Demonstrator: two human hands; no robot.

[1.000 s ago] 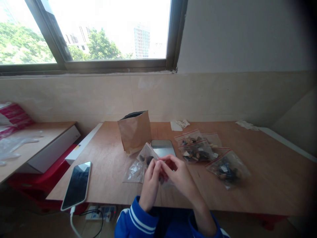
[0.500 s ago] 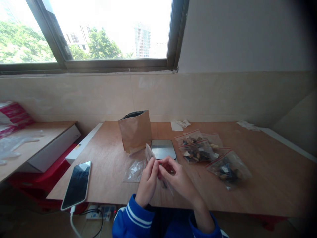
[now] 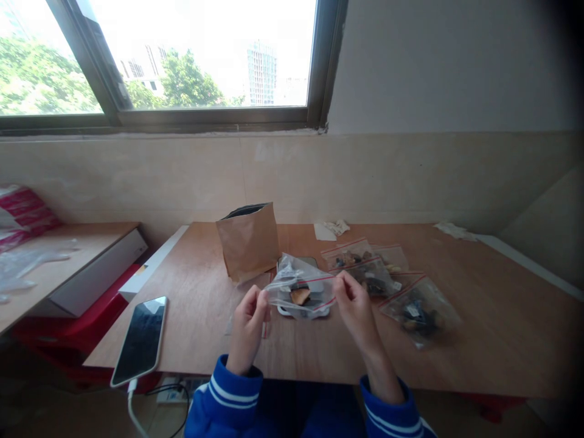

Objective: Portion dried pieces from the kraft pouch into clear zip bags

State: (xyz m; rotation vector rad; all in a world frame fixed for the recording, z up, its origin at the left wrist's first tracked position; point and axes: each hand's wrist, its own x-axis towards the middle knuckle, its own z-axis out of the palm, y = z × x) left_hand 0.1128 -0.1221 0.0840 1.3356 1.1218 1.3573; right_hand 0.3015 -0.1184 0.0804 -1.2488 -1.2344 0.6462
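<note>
A clear zip bag (image 3: 286, 277) with a red stripe is stretched between my hands in the head view. Inside it, or seen through its plastic, are a tan piece (image 3: 300, 296) and something dark. My left hand (image 3: 249, 325) pinches the bag's left edge, while my right hand (image 3: 358, 310) grips its right end by the red stripe. Beneath the bag lies a small flat scale (image 3: 323, 312) with a pale rim, mostly covered. Another clear bag, partly hidden by my left hand, rests on the table (image 3: 196, 328).
Behind stands an open brown paper bag (image 3: 249, 243). Several zip bags (image 3: 420, 313) of dark and tan pieces lie to the right. A phone (image 3: 140, 340) on a white cable sits at the left edge. Crumpled white paper (image 3: 337, 228) lies at the back.
My hands were close together at a folded bag; now they have moved apart, spreading the zip bag flat above the scale. My right hand has shifted right, my left hand left.
</note>
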